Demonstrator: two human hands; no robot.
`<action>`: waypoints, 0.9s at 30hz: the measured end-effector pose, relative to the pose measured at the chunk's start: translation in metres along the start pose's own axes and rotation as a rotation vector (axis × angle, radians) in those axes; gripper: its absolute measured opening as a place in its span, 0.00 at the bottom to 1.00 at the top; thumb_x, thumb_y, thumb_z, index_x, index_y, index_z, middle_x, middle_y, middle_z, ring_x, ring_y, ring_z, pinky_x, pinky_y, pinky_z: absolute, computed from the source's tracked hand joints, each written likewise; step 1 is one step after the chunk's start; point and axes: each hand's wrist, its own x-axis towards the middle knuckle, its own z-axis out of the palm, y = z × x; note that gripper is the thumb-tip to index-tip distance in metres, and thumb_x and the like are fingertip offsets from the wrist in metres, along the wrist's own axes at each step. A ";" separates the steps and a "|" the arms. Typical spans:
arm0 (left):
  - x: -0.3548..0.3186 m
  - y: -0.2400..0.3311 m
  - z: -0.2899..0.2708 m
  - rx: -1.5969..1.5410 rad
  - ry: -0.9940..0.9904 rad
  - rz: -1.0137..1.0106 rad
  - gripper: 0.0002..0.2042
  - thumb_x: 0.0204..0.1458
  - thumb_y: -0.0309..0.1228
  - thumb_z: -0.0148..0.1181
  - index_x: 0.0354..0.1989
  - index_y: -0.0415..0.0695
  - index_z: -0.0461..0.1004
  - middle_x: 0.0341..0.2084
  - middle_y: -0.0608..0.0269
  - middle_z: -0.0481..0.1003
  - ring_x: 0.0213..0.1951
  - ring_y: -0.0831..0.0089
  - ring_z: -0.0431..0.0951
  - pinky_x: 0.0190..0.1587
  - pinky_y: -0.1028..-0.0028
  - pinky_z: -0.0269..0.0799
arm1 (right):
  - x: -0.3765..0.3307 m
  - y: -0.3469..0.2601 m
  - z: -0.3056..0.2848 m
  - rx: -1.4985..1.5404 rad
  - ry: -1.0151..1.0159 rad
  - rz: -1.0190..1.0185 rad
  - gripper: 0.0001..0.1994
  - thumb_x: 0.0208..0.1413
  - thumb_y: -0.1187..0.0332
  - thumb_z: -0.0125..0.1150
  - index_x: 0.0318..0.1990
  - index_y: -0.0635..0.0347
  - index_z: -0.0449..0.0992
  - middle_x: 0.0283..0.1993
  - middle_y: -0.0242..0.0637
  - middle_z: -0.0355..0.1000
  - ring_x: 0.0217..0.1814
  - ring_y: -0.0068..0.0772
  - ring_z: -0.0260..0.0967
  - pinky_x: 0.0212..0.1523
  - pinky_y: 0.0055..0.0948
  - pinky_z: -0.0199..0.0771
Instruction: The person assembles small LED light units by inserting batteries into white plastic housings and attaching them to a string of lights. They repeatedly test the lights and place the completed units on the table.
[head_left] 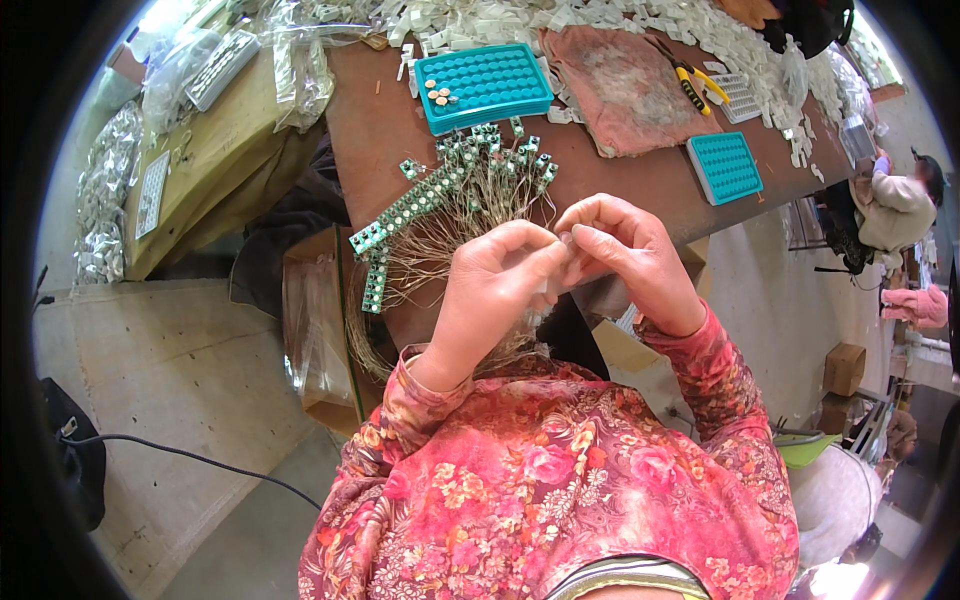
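Observation:
My left hand [500,285] and my right hand [635,255] meet at the fingertips above the near edge of the table. Thumb and fingers of each are pinched together around something small and pale, mostly hidden, whose kind I cannot make out. Just beyond and to the left of my left hand lies a bundle of thin brownish wires [432,248], with strips of small green circuit boards [405,212] at the ends. Behind the bundle stands a teal tray [505,75] with rows of pockets and several small round discs [437,92] at its left side.
A pink stained cloth [620,90] covers part of the brown table [375,130]. Pliers with yellow-and-black handles [690,88] rest near its right edge. A smaller teal tray [725,167] sits at right. White plastic pieces [480,22] pile along the back. An open cardboard box [318,325] stands below left.

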 end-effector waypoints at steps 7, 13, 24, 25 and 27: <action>0.004 -0.005 0.006 0.265 0.139 0.135 0.05 0.56 0.27 0.60 0.33 0.38 0.74 0.21 0.74 0.73 0.22 0.92 0.68 0.21 0.88 0.61 | 0.009 0.006 -0.001 -0.267 0.100 -0.192 0.02 0.57 0.76 0.58 0.34 0.65 0.73 0.33 0.29 0.72 0.32 0.17 0.69 0.36 0.17 0.69; 0.004 0.000 0.005 0.015 0.139 0.024 0.06 0.55 0.28 0.61 0.37 0.38 0.75 0.26 0.70 0.75 0.26 0.88 0.71 0.27 0.86 0.68 | 0.012 0.020 0.007 0.052 0.178 -0.193 0.03 0.54 0.75 0.62 0.32 0.65 0.76 0.29 0.27 0.73 0.32 0.13 0.67 0.33 0.16 0.67; 0.001 -0.001 0.004 -0.228 0.079 -0.012 0.05 0.58 0.28 0.56 0.32 0.40 0.73 0.24 0.68 0.75 0.25 0.83 0.72 0.27 0.83 0.67 | 0.002 0.031 0.019 -0.165 0.299 -0.431 0.04 0.56 0.73 0.61 0.35 0.64 0.79 0.32 0.28 0.72 0.33 0.16 0.67 0.35 0.19 0.66; 0.001 -0.001 0.003 -0.210 0.077 0.004 0.05 0.58 0.27 0.56 0.32 0.40 0.72 0.24 0.67 0.75 0.25 0.83 0.72 0.27 0.83 0.67 | 0.002 0.030 0.019 -0.093 0.282 -0.369 0.05 0.57 0.73 0.60 0.35 0.64 0.79 0.32 0.28 0.73 0.33 0.15 0.67 0.35 0.18 0.67; 0.000 -0.002 0.004 -0.213 0.084 0.014 0.04 0.58 0.27 0.56 0.32 0.40 0.72 0.25 0.66 0.76 0.25 0.83 0.72 0.27 0.83 0.67 | 0.002 0.028 0.017 0.034 0.239 -0.247 0.06 0.58 0.71 0.59 0.36 0.64 0.79 0.32 0.28 0.73 0.34 0.15 0.67 0.36 0.18 0.67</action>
